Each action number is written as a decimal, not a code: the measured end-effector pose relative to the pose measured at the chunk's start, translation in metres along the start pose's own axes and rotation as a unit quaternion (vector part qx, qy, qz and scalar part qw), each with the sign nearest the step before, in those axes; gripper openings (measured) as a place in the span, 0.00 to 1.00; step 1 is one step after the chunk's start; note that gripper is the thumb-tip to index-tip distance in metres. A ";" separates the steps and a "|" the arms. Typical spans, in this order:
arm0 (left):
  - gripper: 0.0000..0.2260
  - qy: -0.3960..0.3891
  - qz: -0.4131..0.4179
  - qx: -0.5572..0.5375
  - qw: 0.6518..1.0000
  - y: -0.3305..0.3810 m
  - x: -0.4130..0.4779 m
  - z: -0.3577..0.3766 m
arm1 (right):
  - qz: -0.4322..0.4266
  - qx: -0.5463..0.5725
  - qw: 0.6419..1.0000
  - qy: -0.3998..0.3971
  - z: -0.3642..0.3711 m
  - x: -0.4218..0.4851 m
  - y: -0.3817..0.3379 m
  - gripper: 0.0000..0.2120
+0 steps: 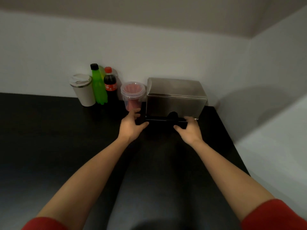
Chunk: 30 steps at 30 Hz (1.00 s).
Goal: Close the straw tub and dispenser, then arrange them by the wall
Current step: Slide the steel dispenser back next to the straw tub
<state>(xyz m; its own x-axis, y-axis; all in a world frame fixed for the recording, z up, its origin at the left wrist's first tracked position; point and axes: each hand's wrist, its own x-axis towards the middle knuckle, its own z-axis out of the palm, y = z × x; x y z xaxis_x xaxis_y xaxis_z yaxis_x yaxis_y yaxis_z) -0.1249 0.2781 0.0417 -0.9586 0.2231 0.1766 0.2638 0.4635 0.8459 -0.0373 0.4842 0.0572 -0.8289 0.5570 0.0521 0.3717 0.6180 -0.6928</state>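
A steel straw dispenser point(176, 98) with its lid down stands at the back right of the black counter point(58, 138), close to the wall. Its black base tray sticks out at the front. My left hand point(131, 126) is at the tray's left front corner, fingers spread around it. My right hand point(191, 128) is curled over the tray's right front corner. A clear plastic tub point(132, 95) of red straws, with its lid on, stands just left of the dispenser, right behind my left fingertips.
A white lidded travel cup point(82, 89), a green bottle point(98, 85) and a cola bottle point(110, 84) stand in a row against the wall, left of the tub. The counter's right edge runs close beside the dispenser, along the side wall.
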 end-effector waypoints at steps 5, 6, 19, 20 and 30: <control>0.25 0.028 -0.015 -0.018 0.999 -0.013 0.008 -0.024 | -0.037 0.024 0.998 -0.051 0.029 -0.005 -0.032 0.26; 0.26 0.027 -0.020 -0.023 0.999 -0.015 0.013 -0.028 | -0.041 0.030 0.997 -0.055 0.035 -0.005 -0.040 0.25; 0.27 -0.037 -0.005 -0.025 0.999 -0.036 0.103 -0.065 | -0.090 0.045 0.988 -0.119 0.104 0.026 -0.112 0.26; 0.27 -0.040 -0.014 -0.037 0.998 -0.036 0.110 -0.064 | -0.101 0.045 0.987 -0.117 0.109 0.027 -0.116 0.28; 0.22 -0.067 -0.059 -0.068 0.994 -0.041 0.156 -0.051 | -0.129 -0.008 0.986 -0.102 0.134 0.047 -0.136 0.43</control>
<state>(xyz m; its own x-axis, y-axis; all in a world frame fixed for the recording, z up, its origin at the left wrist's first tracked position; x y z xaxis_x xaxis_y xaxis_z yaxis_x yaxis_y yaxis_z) -0.2904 0.2501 0.0599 -0.9567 0.2908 0.0106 0.1243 0.3755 0.9184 -0.1824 0.3517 0.0575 -0.9631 0.2574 0.0785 0.1423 0.7347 -0.6633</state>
